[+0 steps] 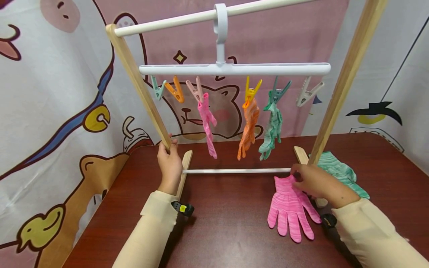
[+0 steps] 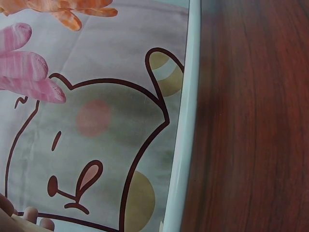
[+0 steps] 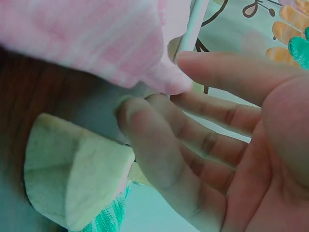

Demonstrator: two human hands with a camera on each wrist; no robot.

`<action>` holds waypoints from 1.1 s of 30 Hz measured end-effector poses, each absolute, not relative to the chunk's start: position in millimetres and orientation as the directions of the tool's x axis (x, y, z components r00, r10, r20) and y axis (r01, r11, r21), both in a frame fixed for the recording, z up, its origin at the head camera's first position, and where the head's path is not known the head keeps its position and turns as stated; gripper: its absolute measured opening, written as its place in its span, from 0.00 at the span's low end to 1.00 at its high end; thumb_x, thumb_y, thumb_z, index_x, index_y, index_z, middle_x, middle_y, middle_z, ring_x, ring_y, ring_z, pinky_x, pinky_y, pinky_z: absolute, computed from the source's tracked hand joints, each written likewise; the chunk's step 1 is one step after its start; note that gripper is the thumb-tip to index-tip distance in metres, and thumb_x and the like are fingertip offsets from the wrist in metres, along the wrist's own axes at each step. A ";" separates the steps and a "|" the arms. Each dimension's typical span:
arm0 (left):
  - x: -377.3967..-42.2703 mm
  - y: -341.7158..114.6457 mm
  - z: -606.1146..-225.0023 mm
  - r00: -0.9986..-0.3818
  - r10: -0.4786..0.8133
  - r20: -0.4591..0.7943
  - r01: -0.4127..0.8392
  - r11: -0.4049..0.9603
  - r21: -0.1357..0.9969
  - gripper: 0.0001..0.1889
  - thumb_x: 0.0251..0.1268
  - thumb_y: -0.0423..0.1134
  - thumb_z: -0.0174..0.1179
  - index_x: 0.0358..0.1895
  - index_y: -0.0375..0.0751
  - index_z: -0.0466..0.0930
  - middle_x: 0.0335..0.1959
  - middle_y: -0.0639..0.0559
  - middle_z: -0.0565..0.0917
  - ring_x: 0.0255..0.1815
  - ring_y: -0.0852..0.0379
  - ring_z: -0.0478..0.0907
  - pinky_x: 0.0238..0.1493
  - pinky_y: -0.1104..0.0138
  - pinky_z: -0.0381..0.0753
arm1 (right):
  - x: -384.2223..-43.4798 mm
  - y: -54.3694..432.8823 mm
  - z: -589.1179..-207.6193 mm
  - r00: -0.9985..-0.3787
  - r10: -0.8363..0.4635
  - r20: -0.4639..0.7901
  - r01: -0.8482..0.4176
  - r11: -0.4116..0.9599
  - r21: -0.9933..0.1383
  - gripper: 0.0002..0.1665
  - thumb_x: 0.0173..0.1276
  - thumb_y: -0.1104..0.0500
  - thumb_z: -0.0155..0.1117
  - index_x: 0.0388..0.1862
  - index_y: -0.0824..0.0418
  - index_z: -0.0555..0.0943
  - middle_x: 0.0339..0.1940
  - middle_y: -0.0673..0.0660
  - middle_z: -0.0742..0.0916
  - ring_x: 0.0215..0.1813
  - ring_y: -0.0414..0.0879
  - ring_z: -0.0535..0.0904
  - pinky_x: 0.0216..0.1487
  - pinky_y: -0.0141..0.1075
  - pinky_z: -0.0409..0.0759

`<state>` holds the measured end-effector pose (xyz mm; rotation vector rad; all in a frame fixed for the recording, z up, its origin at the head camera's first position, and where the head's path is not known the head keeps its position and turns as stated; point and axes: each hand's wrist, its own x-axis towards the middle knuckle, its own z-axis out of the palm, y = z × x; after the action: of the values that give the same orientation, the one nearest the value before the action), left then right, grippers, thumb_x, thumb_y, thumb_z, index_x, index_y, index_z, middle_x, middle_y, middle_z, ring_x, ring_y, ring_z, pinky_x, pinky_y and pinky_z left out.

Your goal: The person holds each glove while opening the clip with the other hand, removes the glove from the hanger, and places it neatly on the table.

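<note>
My left hand [image 1: 170,167] grips the left wooden post [image 1: 142,91] of a drying rack, low down. In the left wrist view only some of its fingertips [image 2: 31,215] show at the lower left corner. My right hand [image 1: 315,180] is beside the foot of the right post [image 1: 345,82], thumb and fingers at the cuff corner of a pink glove [image 1: 291,212]. The right wrist view has this cuff corner [image 3: 176,87] pinched at the thumb tip. Fingers toward me, the pink glove is spread out palm-flat in front of the rack.
A white hanger [image 1: 261,69] hangs from the top bar [image 1: 174,23]. Its clips hold a small pink glove [image 1: 207,123], an orange glove [image 1: 248,130] and a green glove [image 1: 272,130]; other clips are bare. Another green glove [image 1: 342,173] lies behind the right post. A white lower bar [image 1: 234,171] spans the rack.
</note>
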<state>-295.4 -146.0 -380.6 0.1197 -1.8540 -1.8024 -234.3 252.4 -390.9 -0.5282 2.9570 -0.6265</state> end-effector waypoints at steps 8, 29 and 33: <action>-295.1 -145.5 -379.8 -0.853 -0.427 0.300 0.290 0.089 0.953 0.17 0.80 0.34 0.45 0.66 0.43 0.72 0.53 0.42 0.79 0.64 0.49 0.75 0.70 0.58 0.68 | -234.2 246.4 -379.1 -0.951 -0.298 0.084 -0.306 0.861 -0.406 0.15 0.64 0.59 0.70 0.44 0.67 0.80 0.27 0.55 0.85 0.26 0.43 0.78 0.25 0.37 0.75; -294.2 -145.9 -378.4 -0.847 -0.432 0.309 0.296 0.099 0.950 0.17 0.80 0.34 0.44 0.65 0.42 0.72 0.53 0.41 0.80 0.64 0.44 0.75 0.70 0.57 0.66 | -205.6 216.7 -337.1 -0.823 -0.116 0.556 -0.394 0.822 -0.412 0.11 0.65 0.60 0.69 0.45 0.60 0.83 0.33 0.56 0.89 0.35 0.50 0.85 0.33 0.42 0.81; -294.2 -145.6 -378.1 -0.847 -0.436 0.304 0.291 0.098 0.952 0.17 0.79 0.34 0.44 0.65 0.42 0.72 0.53 0.41 0.80 0.64 0.46 0.75 0.70 0.57 0.66 | -204.0 213.9 -335.7 -0.806 -0.092 0.585 -0.401 0.811 -0.426 0.16 0.66 0.59 0.68 0.51 0.61 0.82 0.38 0.58 0.89 0.36 0.52 0.86 0.36 0.45 0.83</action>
<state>-294.2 -145.6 -378.1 0.1412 -1.8564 -1.8034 -204.0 213.9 -335.7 -0.5235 3.5147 -1.0659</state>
